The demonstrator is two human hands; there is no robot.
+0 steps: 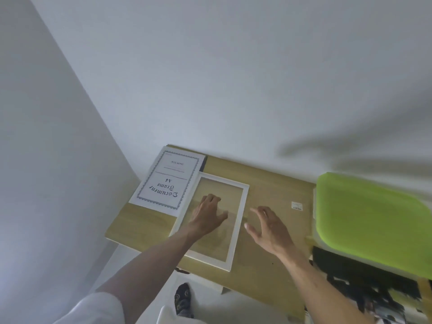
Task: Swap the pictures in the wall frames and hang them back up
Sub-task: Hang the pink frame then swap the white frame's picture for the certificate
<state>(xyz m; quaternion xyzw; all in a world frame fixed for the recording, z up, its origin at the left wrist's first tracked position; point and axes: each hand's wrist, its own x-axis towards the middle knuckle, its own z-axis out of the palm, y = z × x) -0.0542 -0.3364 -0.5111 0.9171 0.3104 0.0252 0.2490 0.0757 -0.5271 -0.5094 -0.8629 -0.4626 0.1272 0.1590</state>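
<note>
Head view: white frame (236, 220) lies flat on the wooden table (264, 181); left hand (208, 213) rests spread on its glass, right hand (268, 228) hovers open beside it, holding nothing

The bench (268, 183) is hemmed by walls at its far edge and left end — no passage there. On its left part lies a white frame (243, 206), overlapping a printed sheet (163, 181) in the far left corner. Bare wood runs between the frame and a green lid (374, 220) that blocks the right end, with only a small label (297, 205) lying flat there. The near edge stands open.
</note>
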